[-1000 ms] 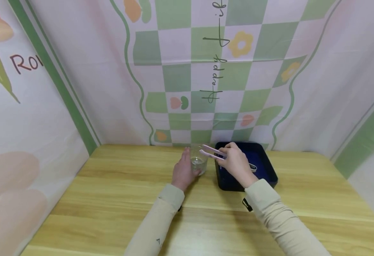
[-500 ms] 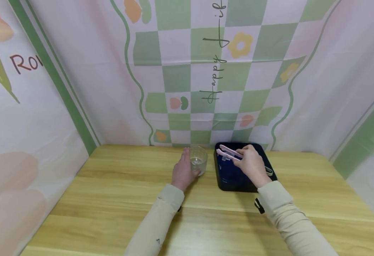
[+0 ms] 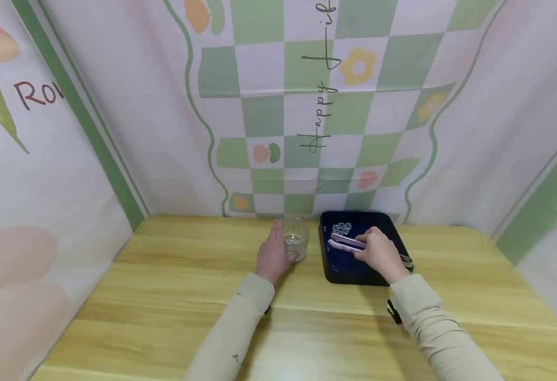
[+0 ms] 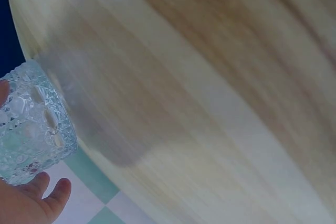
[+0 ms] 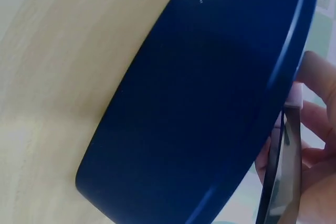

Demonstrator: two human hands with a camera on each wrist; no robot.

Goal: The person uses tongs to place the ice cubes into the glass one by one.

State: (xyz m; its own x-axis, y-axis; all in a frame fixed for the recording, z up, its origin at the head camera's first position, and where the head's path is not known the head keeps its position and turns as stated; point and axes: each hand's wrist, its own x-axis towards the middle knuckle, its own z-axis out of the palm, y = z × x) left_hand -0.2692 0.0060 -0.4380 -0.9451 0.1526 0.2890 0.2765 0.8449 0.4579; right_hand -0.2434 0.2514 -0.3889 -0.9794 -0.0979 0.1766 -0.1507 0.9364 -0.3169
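My left hand (image 3: 273,255) holds a clear drinking glass (image 3: 298,241) upright on the table, thumb on the near side and fingers along its left. In the left wrist view the glass (image 4: 37,124) shows a bumpy, faceted pattern, with fingertips beside it. Pinched in my right hand (image 3: 380,254) is a pair of tongs (image 3: 345,247) with pale pink tips and metal arms. Their tips point left, low over the dark blue tray (image 3: 354,277), just in front of several clear cubes (image 3: 341,228) that look like ice. In the right wrist view the tray wall hides the tips.
The wooden table (image 3: 173,296) meets a patterned fabric backdrop (image 3: 268,121) right behind the glass and tray. A narrow gap of table separates glass from tray. Side curtains (image 3: 54,211) border the table.
My right hand has carried the tongs from beside the glass rim rightward over the tray, then lower toward the cubes. My left hand and the glass have stayed put.
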